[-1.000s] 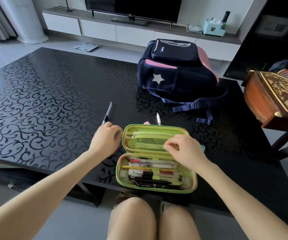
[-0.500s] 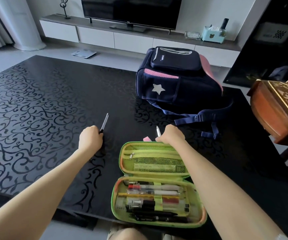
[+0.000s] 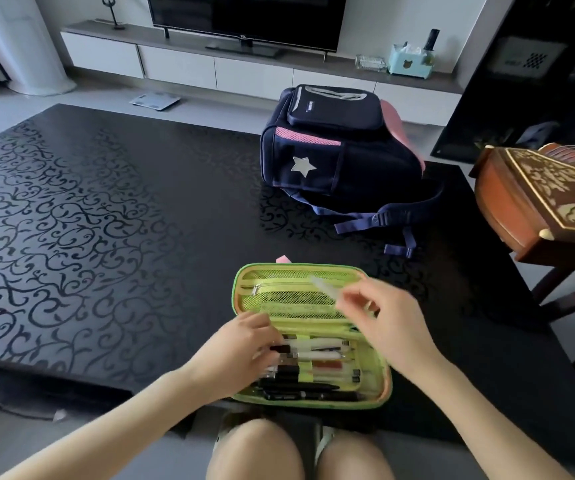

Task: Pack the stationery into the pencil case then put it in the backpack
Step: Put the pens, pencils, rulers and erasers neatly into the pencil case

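Observation:
A green pencil case point(image 3: 238, 292) lies open at the front edge of the black table point(image 3: 106, 220), with several pens point(image 3: 320, 367) held in loops in its lower half. My left hand point(image 3: 241, 355) rests on the left end of those pens, its fingers curled around a pen with a black end point(image 3: 280, 348). Over the mesh lid, my right hand point(image 3: 390, 323) pinches a blurred white pen point(image 3: 325, 289). A pink eraser point(image 3: 283, 259) peeks out behind the case. The navy backpack point(image 3: 348, 150), marked with a star, stands further back, closed.
A carved wooden instrument point(image 3: 538, 202) on a stand juts in at the right, close to the table's corner. The backpack's straps point(image 3: 393, 220) trail on the table toward the case. My knees point(image 3: 299, 452) are under the front edge. A TV cabinet point(image 3: 244, 71) lines the far wall.
Both hands came back from the table behind the case to over the case. The dark pen on the left and the white pen behind the case are no longer on the table.

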{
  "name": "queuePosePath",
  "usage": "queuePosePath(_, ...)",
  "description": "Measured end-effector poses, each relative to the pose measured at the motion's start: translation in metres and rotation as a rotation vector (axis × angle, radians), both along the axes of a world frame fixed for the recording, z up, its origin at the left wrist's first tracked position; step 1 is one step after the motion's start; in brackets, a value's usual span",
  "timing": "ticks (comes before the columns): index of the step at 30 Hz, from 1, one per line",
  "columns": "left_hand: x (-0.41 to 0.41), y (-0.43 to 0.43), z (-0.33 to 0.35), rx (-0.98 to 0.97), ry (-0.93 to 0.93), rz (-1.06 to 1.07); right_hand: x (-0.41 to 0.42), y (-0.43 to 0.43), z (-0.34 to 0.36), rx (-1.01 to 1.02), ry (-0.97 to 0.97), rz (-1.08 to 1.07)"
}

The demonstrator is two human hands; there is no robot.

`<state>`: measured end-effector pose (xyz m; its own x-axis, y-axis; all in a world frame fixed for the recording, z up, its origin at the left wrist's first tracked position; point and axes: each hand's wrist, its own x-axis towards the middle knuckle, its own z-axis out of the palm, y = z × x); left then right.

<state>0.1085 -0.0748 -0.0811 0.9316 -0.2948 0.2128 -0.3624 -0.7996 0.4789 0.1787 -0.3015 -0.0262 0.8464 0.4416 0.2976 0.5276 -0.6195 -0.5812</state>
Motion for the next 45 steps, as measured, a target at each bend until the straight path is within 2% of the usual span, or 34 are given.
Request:
queuePosePath(4, 0.001, 0.002, 0.002, -0.04, 0.07, 0.018, -0.033, -0.012, -0.022, -0.182, 0.06, 0.132)
queuePosePath(10, 0.012, 0.008, 0.009, -0.071, 0.174, 0.03, -0.047, 0.008, -0.038, -0.31, -0.183, 0.22)
queuePosePath(13, 0.019, 0.013, 0.011, -0.045, 0.152, 0.043, -0.047, 0.014, -0.038, -0.354, -0.23, 0.247)
queuePosePath(15, 0.028, 0.018, 0.013, -0.011, 0.056, 0.144, -0.04, 0.012, -0.034, -0.298, -0.169, 0.24)
queuePosePath(17, 0.043, 0.024, 0.014, 0.013, -0.056, 0.336, -0.026, 0.006, -0.027, -0.196, -0.09, 0.157)
queuePosePath(18, 0.052, 0.027, 0.016, 0.029, -0.047, 0.421, -0.017, 0.003, -0.022, -0.156, -0.068, 0.098)
queuePosePath(20, 0.072, 0.03, 0.02, 0.045, 0.138, 0.495, 0.003, -0.004, -0.015, -0.113, -0.048, -0.006)
queuePosePath(23, 0.093, 0.028, 0.026, -0.15, 0.453, 0.416, 0.034, -0.014, -0.01, -0.135, 0.011, -0.191)
queuePosePath(26, 0.094, 0.03, 0.037, -0.173, 0.361, 0.301, 0.066, -0.034, -0.013, -0.337, 0.195, -0.426)
queuePosePath(28, 0.083, 0.037, 0.049, -0.295, 0.366, 0.209, 0.078, -0.046, -0.018, -0.49, 0.388, -0.455)
queuePosePath(30, 0.067, 0.04, 0.06, -0.352, 0.415, 0.061, 0.077, -0.048, -0.026, -0.581, 0.52, -0.397)
queuePosePath(32, 0.051, 0.04, 0.065, -0.289, 0.425, -0.025, 0.075, -0.048, -0.036, -0.601, 0.537, -0.327)
queuePosePath(36, 0.029, 0.034, 0.068, -0.186, 0.439, -0.08, 0.086, -0.035, -0.034, -0.281, 0.571, -0.279)
queuePosePath(39, 0.024, 0.03, 0.069, -0.149, 0.459, -0.079, 0.102, 0.001, -0.022, -0.159, 0.535, -0.112)
queuePosePath(42, 0.024, 0.028, 0.072, -0.163, 0.472, -0.063, 0.117, 0.046, -0.014, -0.231, 0.584, 0.084)
queuePosePath(45, 0.024, 0.028, 0.074, -0.161, 0.474, -0.052, 0.127, 0.082, -0.019, -0.358, 0.585, 0.142)
